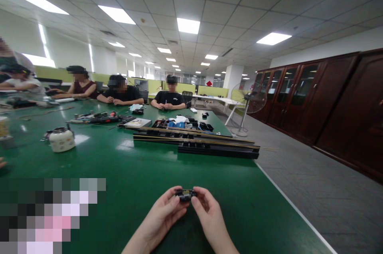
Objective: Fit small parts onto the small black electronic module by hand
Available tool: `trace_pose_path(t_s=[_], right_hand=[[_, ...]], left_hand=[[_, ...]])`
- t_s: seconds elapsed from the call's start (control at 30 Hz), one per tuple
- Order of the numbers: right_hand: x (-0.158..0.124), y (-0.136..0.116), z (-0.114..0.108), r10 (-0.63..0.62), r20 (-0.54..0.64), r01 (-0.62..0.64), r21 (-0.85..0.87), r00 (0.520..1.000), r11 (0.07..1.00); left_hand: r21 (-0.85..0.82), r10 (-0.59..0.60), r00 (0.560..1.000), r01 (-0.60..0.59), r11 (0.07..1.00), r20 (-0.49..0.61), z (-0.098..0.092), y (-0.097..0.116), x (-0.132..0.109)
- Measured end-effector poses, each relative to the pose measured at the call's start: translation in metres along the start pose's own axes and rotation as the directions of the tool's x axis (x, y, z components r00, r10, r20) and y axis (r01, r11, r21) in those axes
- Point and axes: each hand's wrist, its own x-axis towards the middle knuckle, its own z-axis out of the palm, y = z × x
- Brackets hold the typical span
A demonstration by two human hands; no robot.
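Note:
A small black device with a yellowish strip on top (185, 195) is held between both hands, just above the green table (119, 190). My left hand (166, 210) grips its left end, with the thumb in front and the fingers behind. At the right end, my right hand (206, 208) pinches it between thumb and fingertips. The device's exact kind is too small to make out, and the fingers cover both ends.
Long black rails with thin brass-coloured rods (218, 149) lie across the table ahead. Behind them are blue and black parts (179, 123). A white pot (62, 139) stands left, near scattered tools (95, 118). Several people sit around the table; a fan (248, 100) stands beyond its right edge.

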Motion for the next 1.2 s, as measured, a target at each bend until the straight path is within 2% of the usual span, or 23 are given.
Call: trace_pose_path(t_s=[0.4, 0.6, 0.77, 0.9, 1.03, 1.2], right_hand=[[-0.001, -0.001, 0.002, -0.037, -0.052, 0.037, 0.005, 0.998, 0.999], [-0.002, -0.005, 0.000, -0.045, -0.072, 0.045, 0.002, 0.996, 0.999], [-0.002, -0.003, -0.001, -0.059, -0.042, 0.058, -0.013, 0.997, 0.998], [-0.004, -0.006, -0.001, -0.093, -0.035, 0.087, -0.134, 0.995, 0.987], [-0.007, -0.013, -0.001, -0.095, 0.044, 0.103, -0.236, 0.995, 0.966], [-0.006, -0.015, -0.003, -0.088, 0.121, 0.116, -0.243, 0.989, 0.963]], left_hand=[[0.047, -0.010, 1.000, 0.011, 0.999, -0.021, 0.001, 0.000, 0.000], [0.106, -0.020, 0.999, 0.017, 0.994, 0.031, -0.002, -0.004, 0.000], [0.136, -0.015, 0.998, 0.006, 0.991, 0.067, -0.005, -0.007, 0.004], [0.168, -0.030, 0.995, 0.014, 0.986, 0.094, -0.004, -0.009, 0.004], [0.122, -0.023, 0.992, 0.008, 0.993, 0.122, -0.001, -0.007, 0.001], [0.071, 0.001, 0.993, -0.009, 0.997, 0.119, -0.001, -0.003, -0.002]])
